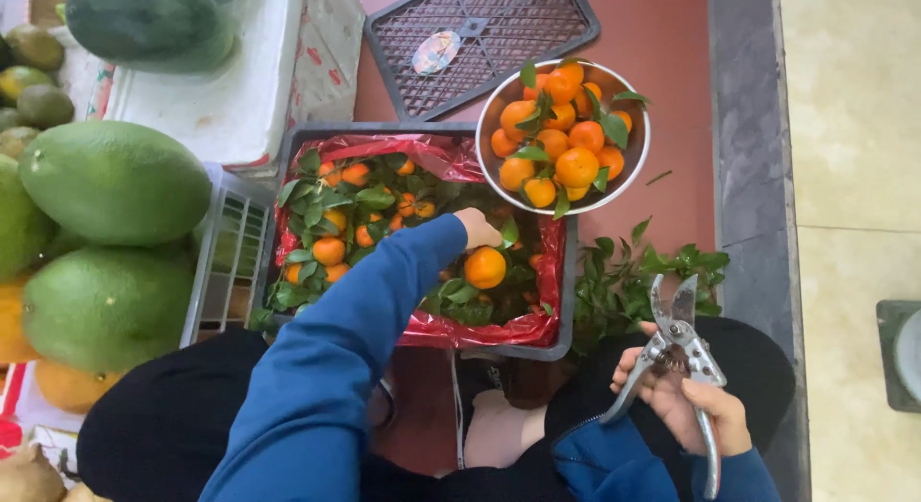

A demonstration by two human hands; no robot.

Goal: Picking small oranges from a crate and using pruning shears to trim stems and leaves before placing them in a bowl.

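Note:
My left hand (477, 229), in a blue sleeve, reaches into a dark crate (566, 301) lined with red plastic. It grips the leafy stem of an orange mandarin (484, 268) that hangs just below the fingers. More mandarins with green leaves (331, 224) fill the left of the crate. My right hand (686, 406) holds metal pruning shears (676, 339) over my lap, blades open and pointing up. A steel bowl (489, 166) beyond the crate is heaped with trimmed mandarins (566, 128).
A pile of cut leaves (633, 277) lies on the red floor right of the crate. A dark plastic lid (480, 37) lies beyond the bowl. Large green pomelos (115, 181) and a white basket (230, 253) stand at left. A grey curb (748, 128) runs along the right.

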